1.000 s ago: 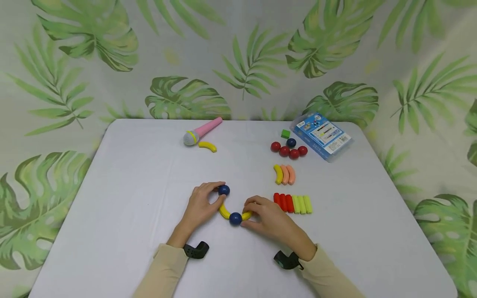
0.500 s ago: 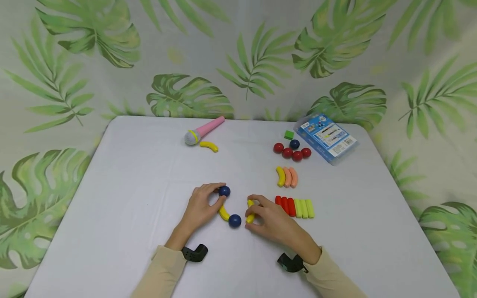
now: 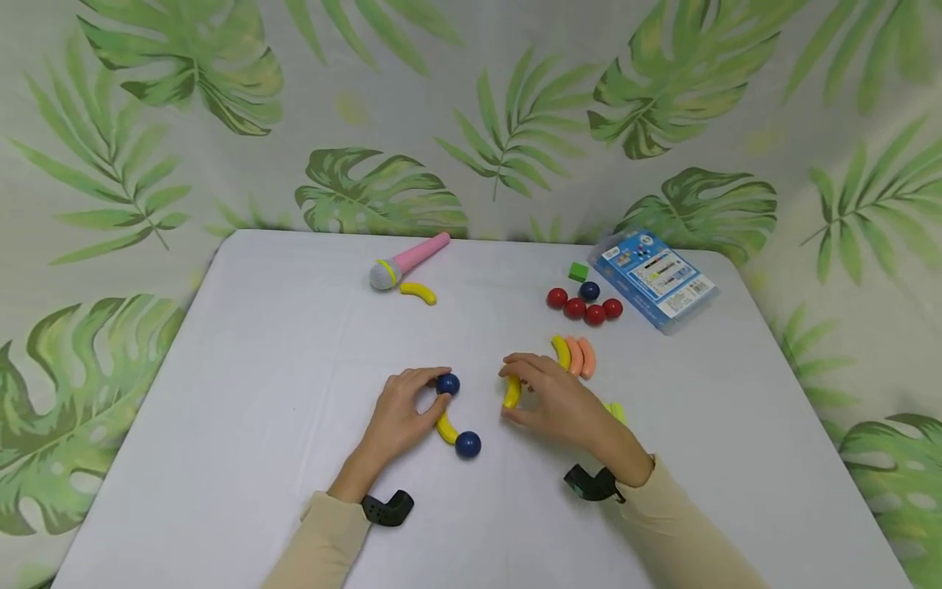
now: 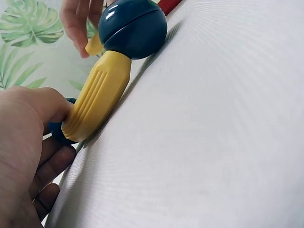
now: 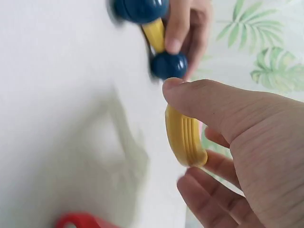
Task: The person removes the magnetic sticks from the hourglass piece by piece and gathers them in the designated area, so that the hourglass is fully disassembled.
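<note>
My left hand (image 3: pixel 403 411) grips a blue ball (image 3: pixel 448 384) between thumb and fingers at mid-table. A yellow curved rod (image 3: pixel 446 428) runs from that ball to a second blue ball (image 3: pixel 468 444) nearer me; the left wrist view shows the ribbed rod (image 4: pixel 97 95) touching this nearer ball (image 4: pixel 133 28). To the right, my right hand (image 3: pixel 562 402) pinches another yellow curved rod (image 3: pixel 512 393) by its ends, apart from both balls. The right wrist view shows this rod (image 5: pixel 184 137) between thumb and fingers, above the table.
Behind the right hand lie a yellow and two pink curved rods (image 3: pixel 576 357). Lime rods (image 3: pixel 616 411) are partly covered by that arm. Farther back are red balls (image 3: pixel 575 308), a blue ball (image 3: pixel 589 291), a green block (image 3: pixel 578 272), a boxed set (image 3: pixel 655 281), and a toy microphone (image 3: pixel 409 260).
My right hand has pulled its yellow curved rod off the nearer blue ball, then moved it away and to the right, turning it more upright. My left hand keeps its grip.
</note>
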The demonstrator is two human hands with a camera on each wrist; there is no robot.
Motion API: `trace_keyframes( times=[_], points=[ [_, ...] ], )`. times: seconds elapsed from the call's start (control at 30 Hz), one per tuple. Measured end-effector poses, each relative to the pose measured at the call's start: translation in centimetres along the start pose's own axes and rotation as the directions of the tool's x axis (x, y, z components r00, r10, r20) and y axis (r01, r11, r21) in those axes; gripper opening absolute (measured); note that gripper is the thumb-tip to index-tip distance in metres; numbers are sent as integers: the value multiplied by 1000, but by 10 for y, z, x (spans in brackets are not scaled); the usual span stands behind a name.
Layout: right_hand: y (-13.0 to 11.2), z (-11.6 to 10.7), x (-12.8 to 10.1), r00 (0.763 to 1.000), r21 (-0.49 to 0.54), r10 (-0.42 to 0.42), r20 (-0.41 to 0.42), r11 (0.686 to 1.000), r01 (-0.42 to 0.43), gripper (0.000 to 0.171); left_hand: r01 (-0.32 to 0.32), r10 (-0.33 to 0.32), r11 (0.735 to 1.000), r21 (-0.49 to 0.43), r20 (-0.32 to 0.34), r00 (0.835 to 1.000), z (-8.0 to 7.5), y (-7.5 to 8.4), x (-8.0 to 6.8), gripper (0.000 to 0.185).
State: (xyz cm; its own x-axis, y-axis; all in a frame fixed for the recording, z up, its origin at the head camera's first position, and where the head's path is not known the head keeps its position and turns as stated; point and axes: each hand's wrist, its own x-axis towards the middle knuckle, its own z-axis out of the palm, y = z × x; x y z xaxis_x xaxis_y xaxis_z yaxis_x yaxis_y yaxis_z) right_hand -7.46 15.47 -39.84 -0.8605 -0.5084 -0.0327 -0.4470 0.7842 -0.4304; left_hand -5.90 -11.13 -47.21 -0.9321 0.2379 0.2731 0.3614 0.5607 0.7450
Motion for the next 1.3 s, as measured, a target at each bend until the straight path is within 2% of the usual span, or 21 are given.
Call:
trace_keyframes(
  times=[0.23,0.37,0.47,0.77,1.3],
  points=[
    [34,-19,19,997,3,81,14,997,-81,68,-4,4,1000,-4,-6,1000,0,1,-1,38],
    [51,-25,24,987,21,157,40,987,-158,71,1,-1,1000,-5,2,1000,0,2,-1,38],
    [61,-27,24,982,17,182,54,983,-183,71,6,-6,1000,-8,9,1000,0,3,-1,37],
    [74,-25,23,984,2,154,86,988,-155,74,15,-15,1000,-3,11,1000,-1,4,-1,38],
    [71,-28,27,991,21,80,105,996,-83,74,27,-27,1000,-4,6,1000,-1,1,-1,38]
  ],
)
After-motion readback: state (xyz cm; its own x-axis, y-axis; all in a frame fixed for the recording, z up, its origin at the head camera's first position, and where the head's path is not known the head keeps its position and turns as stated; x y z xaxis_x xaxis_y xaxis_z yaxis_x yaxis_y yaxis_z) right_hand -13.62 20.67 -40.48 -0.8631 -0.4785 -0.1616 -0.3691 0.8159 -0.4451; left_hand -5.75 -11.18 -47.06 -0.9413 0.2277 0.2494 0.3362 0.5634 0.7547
